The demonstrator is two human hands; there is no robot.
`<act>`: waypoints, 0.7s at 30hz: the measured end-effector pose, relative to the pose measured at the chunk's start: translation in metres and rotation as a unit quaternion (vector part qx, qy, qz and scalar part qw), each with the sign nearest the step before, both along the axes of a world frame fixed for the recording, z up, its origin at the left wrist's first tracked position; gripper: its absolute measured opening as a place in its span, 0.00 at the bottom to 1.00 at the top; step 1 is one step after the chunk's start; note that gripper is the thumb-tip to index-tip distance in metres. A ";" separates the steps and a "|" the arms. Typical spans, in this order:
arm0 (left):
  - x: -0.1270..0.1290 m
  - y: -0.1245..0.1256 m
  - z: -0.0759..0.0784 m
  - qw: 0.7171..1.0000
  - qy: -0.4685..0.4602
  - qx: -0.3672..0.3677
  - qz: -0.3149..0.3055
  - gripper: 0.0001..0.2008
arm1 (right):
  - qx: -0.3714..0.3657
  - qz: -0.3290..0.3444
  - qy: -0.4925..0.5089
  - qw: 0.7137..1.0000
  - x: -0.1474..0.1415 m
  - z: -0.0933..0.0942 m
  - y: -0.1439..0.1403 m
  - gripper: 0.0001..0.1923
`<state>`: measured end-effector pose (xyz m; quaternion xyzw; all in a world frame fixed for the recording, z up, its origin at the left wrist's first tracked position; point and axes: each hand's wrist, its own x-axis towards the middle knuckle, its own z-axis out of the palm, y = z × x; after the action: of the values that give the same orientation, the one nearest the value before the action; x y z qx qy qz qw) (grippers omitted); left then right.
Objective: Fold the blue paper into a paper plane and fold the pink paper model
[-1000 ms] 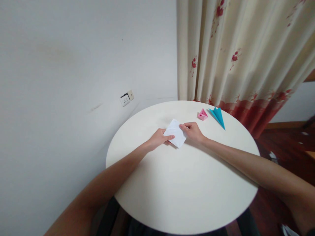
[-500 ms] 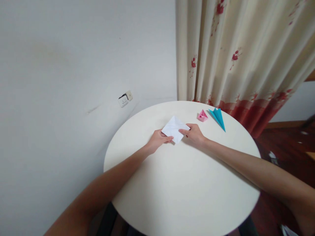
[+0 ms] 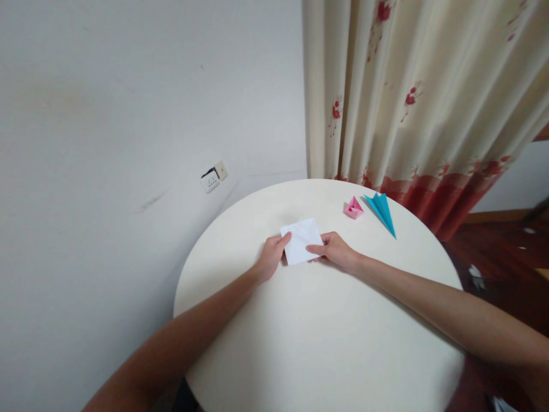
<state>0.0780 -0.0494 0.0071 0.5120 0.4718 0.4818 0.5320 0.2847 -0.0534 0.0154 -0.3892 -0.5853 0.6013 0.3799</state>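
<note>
A small square of folded white paper (image 3: pixel 301 240) is held between both hands over the round table. My left hand (image 3: pixel 273 252) pinches its left edge, thumb on top near the upper left corner. On the right side, my right hand (image 3: pixel 337 249) grips the paper with its thumb lying across the face and the fingers tucked beneath. The undersides of the paper and most fingertips are hidden. Beyond my right hand, a pink folded-paper piece (image 3: pixel 354 208) and a blue paper plane (image 3: pixel 381 213) lie on the tabletop.
The round white table (image 3: pixel 317 332) spreads under both forearms. A white wall (image 3: pixel 107 143) with a socket (image 3: pixel 210 182) rises at the left and behind. A cream curtain with red flowers (image 3: pixel 386 114) hangs behind the table's far right edge.
The white paper has turned from a diamond to a nearly square-on position and come slightly nearer to me. My left thumb has shifted up to its upper left corner.
</note>
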 end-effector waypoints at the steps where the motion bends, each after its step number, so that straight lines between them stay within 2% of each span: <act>1: 0.000 0.001 -0.001 1.000 0.002 -0.001 0.007 0.29 | 0.002 0.012 0.002 1.000 0.000 -0.001 0.000 0.23; 3: -0.001 0.003 -0.002 1.000 0.007 -0.008 0.006 0.31 | 0.004 0.022 0.013 1.000 -0.001 -0.002 0.001 0.25; 9: 0.001 -0.001 0.007 0.993 0.055 -0.010 -0.103 0.27 | -0.006 -0.042 0.033 0.999 -0.006 -0.005 0.003 0.26; 13: 0.000 0.001 0.008 0.992 0.059 -0.011 -0.111 0.28 | -0.005 -0.064 0.036 0.997 -0.008 -0.003 0.001 0.29; 21: -0.003 0.007 0.009 0.994 0.059 -0.006 -0.093 0.30 | 0.004 -0.066 0.020 0.998 -0.007 0.004 0.005 0.32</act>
<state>0.0755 -0.0425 0.0164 0.5780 0.4557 0.3959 0.5490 0.2775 -0.0488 0.0190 -0.4131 -0.5535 0.5801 0.4317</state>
